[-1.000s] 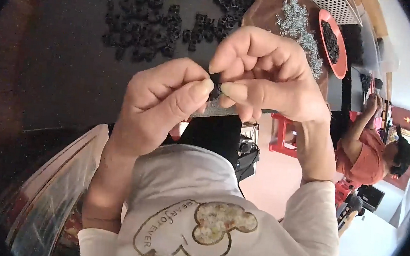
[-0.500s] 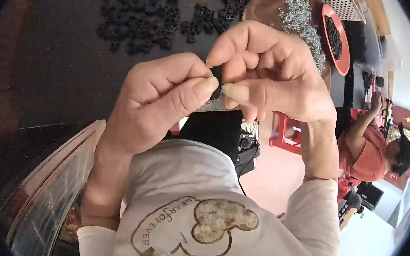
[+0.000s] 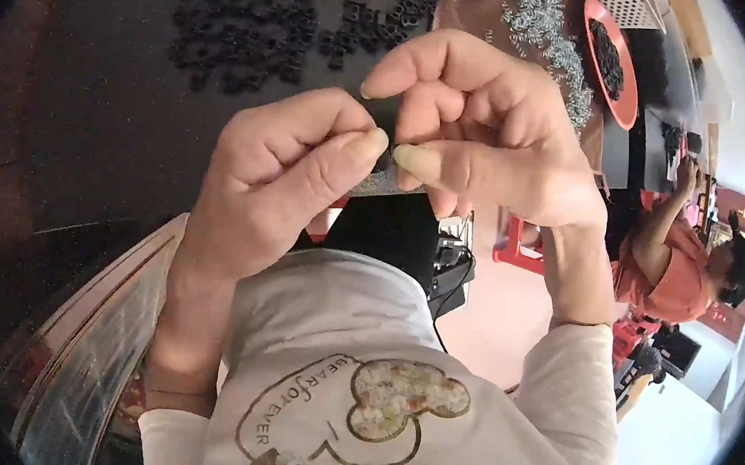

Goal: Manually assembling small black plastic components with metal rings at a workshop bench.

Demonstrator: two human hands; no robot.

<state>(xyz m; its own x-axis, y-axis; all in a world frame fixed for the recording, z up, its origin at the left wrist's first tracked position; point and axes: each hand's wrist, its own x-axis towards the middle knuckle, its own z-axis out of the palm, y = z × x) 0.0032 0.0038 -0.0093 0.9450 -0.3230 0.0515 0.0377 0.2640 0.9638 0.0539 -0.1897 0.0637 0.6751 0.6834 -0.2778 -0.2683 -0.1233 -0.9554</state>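
Note:
My left hand (image 3: 276, 175) is closed, thumb and forefinger pinching a small black part (image 3: 385, 159) that mostly hides behind the fingertips. Right beside it, the thumb of my right hand (image 3: 500, 142) presses at the part's edge. The right forefinger is raised and bent over the gap, and the other fingers curl behind the thumb. Whatever sits in that right pinch is too small to make out. Beyond the hands, a loose spread of similar black parts (image 3: 252, 40) lies on the dark tabletop (image 3: 106, 138).
Small clear or silvery pieces (image 3: 544, 44) form a pile on a brown sheet (image 3: 471, 15). Farther right are a red oval dish (image 3: 629, 100) of black pieces and a white perforated basket (image 3: 627, 7). A red stool (image 3: 517, 245) stands below. Another person in a red top (image 3: 675, 272) works at right.
Both hands have shifted slightly left and up together, keeping the same pinch. The right forefinger reaches a little farther left. The other person has moved only slightly.

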